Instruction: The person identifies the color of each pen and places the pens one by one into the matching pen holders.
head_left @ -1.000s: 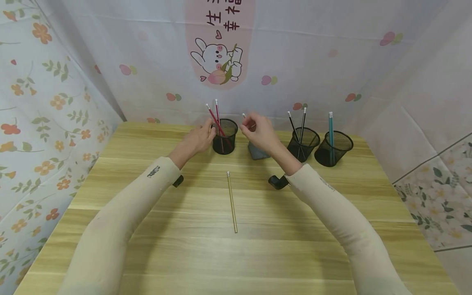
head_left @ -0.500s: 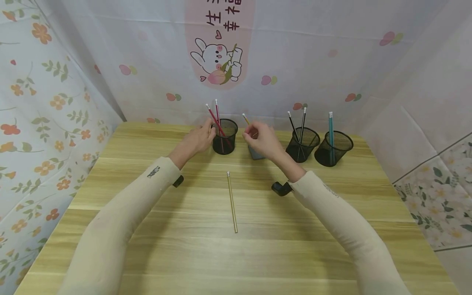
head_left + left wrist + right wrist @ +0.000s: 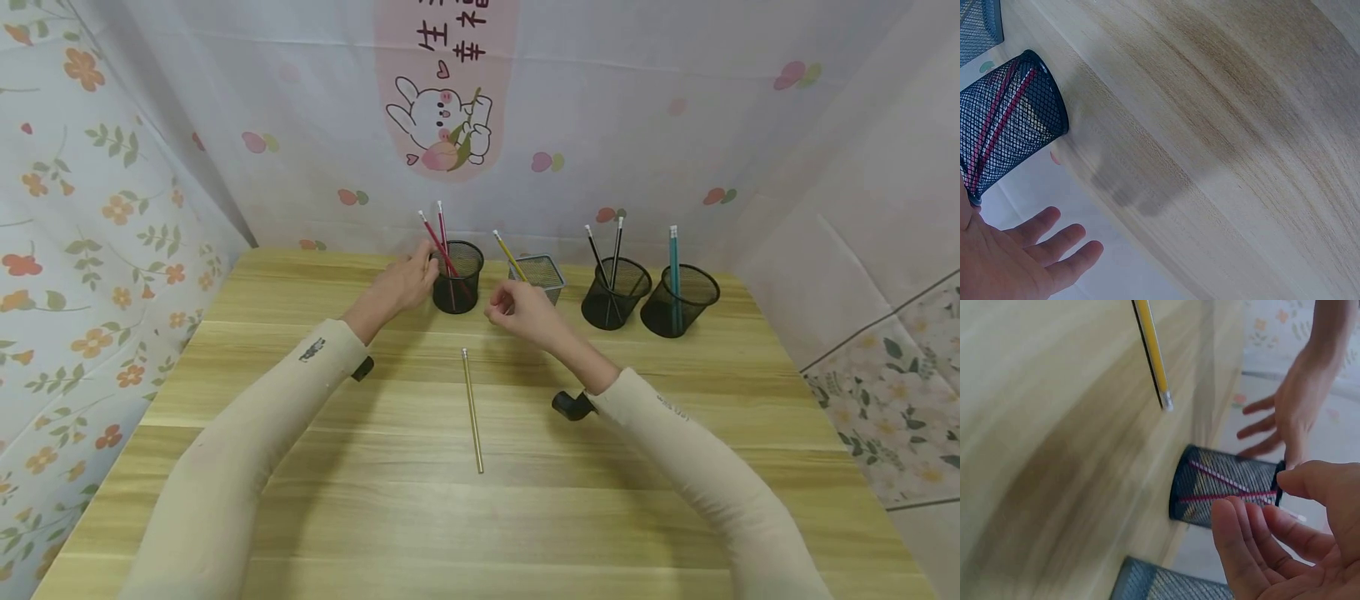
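Note:
My left hand (image 3: 401, 283) is at the rim of a round black mesh pencil cup (image 3: 456, 287) that holds red pencils (image 3: 437, 235). Thumb and index finger seem to pinch that rim, though their contact is partly hidden; the other fingers stretch out freely in the left wrist view. In front of a square grey mesh cup (image 3: 551, 271) hovers my right hand (image 3: 528, 317), fingers loosely bent, nothing between thumb and fingertips (image 3: 1225, 512). A yellow pencil (image 3: 510, 254) leans inside the grey cup. One gold-yellow pencil (image 3: 472, 408) lies on the table, its white-tipped end toward the cups.
Farther right stand two more black mesh cups, one with black pencils (image 3: 617, 254), the other with teal pencils (image 3: 673, 258). Patterned cloth (image 3: 600, 100) hangs behind the wooden table (image 3: 375, 500) and at both sides.
My right hand has let go of the yellow pencil, which now leans in the grey cup, and has drawn back toward me. My left hand has stayed at the red-pencil cup.

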Demonstrator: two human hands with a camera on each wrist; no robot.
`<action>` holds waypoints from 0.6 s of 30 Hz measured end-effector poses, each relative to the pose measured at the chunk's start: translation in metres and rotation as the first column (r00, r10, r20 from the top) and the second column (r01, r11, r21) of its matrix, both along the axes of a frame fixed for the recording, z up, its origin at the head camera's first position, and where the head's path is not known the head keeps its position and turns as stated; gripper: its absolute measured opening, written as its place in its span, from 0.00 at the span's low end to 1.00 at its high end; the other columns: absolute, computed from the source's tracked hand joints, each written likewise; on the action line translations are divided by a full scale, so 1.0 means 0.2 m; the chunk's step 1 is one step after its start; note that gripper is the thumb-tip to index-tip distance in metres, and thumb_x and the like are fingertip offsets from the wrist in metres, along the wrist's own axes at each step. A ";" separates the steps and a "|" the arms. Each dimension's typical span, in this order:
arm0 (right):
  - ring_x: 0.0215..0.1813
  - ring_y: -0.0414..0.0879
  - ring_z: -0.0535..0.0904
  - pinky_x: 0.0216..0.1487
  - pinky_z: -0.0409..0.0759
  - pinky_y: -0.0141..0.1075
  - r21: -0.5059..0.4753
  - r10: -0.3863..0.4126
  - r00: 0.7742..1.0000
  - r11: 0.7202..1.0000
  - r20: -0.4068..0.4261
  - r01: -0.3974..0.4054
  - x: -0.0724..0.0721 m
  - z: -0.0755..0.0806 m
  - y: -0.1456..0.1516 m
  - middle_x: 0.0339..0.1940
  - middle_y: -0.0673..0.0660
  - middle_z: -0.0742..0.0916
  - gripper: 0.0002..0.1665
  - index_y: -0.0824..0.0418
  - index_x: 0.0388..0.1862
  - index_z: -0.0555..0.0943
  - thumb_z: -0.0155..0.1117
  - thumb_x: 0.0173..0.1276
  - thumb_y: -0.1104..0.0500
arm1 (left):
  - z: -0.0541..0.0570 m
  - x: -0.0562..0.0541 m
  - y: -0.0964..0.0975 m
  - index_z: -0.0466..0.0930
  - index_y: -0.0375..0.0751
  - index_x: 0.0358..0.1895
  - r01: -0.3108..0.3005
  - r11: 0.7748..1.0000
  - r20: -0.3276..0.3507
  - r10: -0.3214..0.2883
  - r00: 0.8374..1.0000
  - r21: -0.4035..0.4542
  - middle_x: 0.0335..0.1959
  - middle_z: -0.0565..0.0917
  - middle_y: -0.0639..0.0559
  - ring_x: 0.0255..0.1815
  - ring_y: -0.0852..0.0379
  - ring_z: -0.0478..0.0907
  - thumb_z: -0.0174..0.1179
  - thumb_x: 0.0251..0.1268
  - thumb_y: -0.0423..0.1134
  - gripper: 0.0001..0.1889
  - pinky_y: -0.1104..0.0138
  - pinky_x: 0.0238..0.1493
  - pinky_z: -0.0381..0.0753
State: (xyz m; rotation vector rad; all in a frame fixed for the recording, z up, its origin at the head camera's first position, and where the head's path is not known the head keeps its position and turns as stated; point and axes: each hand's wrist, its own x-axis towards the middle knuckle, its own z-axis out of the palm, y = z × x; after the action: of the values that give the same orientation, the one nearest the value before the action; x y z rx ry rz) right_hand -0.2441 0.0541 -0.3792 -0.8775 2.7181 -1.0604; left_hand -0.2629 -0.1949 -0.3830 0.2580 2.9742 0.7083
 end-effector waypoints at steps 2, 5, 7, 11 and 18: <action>0.34 0.47 0.82 0.36 0.78 0.40 0.017 0.008 1.000 1.000 0.005 -0.008 0.02 -0.01 -0.01 0.33 0.55 0.86 0.07 0.63 0.39 0.80 0.68 0.71 0.60 | 0.00 0.00 0.00 0.51 0.47 0.68 0.001 1.000 -0.003 -0.001 1.000 0.007 0.54 0.74 0.26 0.56 0.27 0.74 0.29 0.85 0.48 0.18 0.40 0.53 0.72; 0.32 0.47 0.82 0.35 0.77 0.39 0.032 0.019 1.000 0.999 0.012 -0.019 0.04 -0.03 -0.02 0.31 0.54 0.86 0.08 0.63 0.37 0.80 0.69 0.70 0.59 | 0.00 0.00 0.00 0.51 0.46 0.68 0.006 1.000 -0.005 -0.006 1.000 0.011 0.55 0.74 0.26 0.57 0.27 0.73 0.29 0.85 0.48 0.18 0.40 0.53 0.72; 0.32 0.46 0.81 0.34 0.76 0.38 0.044 0.019 1.000 0.999 0.012 -0.020 0.05 -0.05 -0.02 0.30 0.53 0.86 0.08 0.62 0.36 0.80 0.69 0.70 0.59 | 0.00 0.01 0.00 0.51 0.46 0.69 0.010 1.000 -0.004 -0.010 1.000 0.011 0.55 0.74 0.26 0.57 0.27 0.73 0.29 0.85 0.48 0.19 0.40 0.54 0.72; 0.31 0.45 0.81 0.34 0.76 0.38 0.066 0.021 1.000 0.998 0.021 -0.022 0.07 -0.08 -0.03 0.29 0.52 0.86 0.09 0.62 0.36 0.80 0.70 0.70 0.57 | 0.00 0.01 0.00 0.50 0.46 0.69 0.014 1.000 0.001 -0.014 1.000 0.005 0.56 0.74 0.26 0.59 0.28 0.73 0.28 0.85 0.49 0.19 0.41 0.55 0.71; 0.30 0.43 0.82 0.37 0.78 0.37 0.117 0.015 0.998 0.993 0.056 -0.022 0.12 -0.14 -0.07 0.28 0.51 0.85 0.12 0.63 0.36 0.80 0.72 0.67 0.56 | 0.00 0.01 0.01 0.50 0.46 0.70 0.005 1.000 0.006 -0.005 1.000 0.012 0.58 0.73 0.25 0.59 0.28 0.72 0.28 0.85 0.48 0.19 0.41 0.54 0.71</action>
State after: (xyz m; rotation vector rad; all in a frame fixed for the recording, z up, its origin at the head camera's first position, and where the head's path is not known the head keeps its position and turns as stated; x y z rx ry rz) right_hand -0.2200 0.0392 -0.4067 -0.8400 2.6899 -0.8961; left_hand -0.2613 -0.1939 -0.3824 0.2634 2.9638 0.7260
